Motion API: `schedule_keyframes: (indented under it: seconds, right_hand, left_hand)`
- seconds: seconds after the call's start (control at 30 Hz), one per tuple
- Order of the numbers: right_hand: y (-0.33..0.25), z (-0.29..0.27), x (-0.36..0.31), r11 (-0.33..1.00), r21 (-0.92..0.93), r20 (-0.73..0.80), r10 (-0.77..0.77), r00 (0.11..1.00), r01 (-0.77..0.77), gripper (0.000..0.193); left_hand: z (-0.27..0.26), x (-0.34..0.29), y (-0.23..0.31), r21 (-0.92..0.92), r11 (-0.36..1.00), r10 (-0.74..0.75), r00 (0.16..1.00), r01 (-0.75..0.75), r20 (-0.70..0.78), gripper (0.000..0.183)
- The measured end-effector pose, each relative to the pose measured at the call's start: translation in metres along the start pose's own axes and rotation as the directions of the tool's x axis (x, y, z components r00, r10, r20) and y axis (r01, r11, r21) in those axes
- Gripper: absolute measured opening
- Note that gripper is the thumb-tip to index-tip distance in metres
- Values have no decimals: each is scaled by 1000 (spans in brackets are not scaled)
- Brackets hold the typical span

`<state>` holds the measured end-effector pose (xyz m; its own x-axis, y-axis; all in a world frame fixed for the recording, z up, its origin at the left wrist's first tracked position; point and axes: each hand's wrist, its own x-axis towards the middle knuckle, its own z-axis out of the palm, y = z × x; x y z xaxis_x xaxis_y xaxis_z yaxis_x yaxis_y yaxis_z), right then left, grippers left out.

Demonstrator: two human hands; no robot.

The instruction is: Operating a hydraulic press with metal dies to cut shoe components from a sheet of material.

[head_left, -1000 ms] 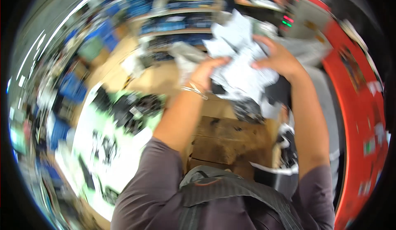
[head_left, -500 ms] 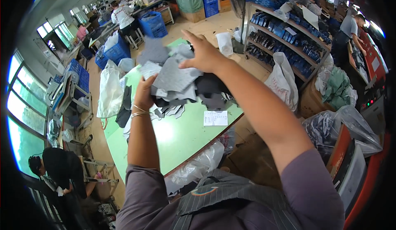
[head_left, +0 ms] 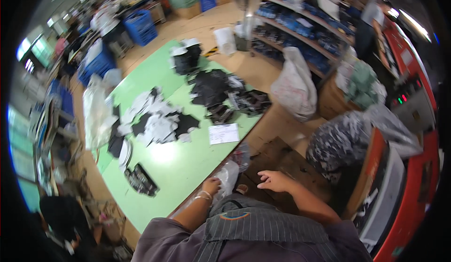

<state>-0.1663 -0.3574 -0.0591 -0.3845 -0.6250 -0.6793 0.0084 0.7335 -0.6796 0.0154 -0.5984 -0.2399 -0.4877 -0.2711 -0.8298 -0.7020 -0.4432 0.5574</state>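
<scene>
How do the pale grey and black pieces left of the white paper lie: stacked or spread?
Spread: the pale grey and black flat pieces overlap loosely at mixed angles on the green tabletop.

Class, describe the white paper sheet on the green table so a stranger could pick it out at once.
Find the large green table, left of centre in the view. Near its right-hand edge, below the dark pile in the picture, lies the white paper sheet. Its flat, straight-edged rectangle sets it apart from the ragged grey and black pieces to its left.
</scene>
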Motion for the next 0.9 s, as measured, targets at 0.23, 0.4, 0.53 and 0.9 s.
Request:
schedule_keyframes:
  seconds: [0.23,0.4,0.53,0.9]
  right_hand:
    - [-21,63,-39,894,-43,-213,-445,870,446,64]
    - [54,43,-172,917,20,-513,-333,791,399,62]
    - [132,31,-382,991,109,-825,50,563,72,59]
    - [207,195,-920,136,676,-671,-295,-681,-725,28]
  left_hand:
    - [-24,0,96,387,807,368,892,-446,261,25]
    - [63,-65,189,570,729,240,921,-380,308,63]
    - [306,-114,148,369,242,654,432,-897,621,31]
    - [540,-398,-112,-631,-175,-290,-573,-756,767,53]
